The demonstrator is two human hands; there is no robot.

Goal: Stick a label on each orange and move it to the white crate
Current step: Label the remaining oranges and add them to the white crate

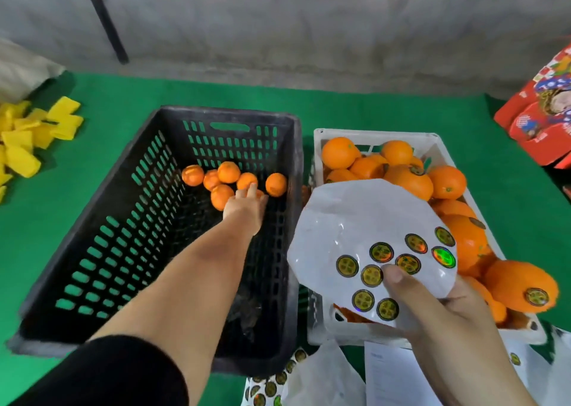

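A black slotted crate holds several oranges at its far end. My left hand reaches into it, fingers stretched over one orange that is mostly hidden beneath them. To the right, the white crate is piled with labelled oranges. Above its near side my right hand pinches a white label sheet with several round gold stickers, thumb on top.
More sticker sheets and white papers lie at the near edge. Yellow foam sleeves are scattered at the left on the green table cover. Red gift boxes stand at the right. A grey wall is behind.
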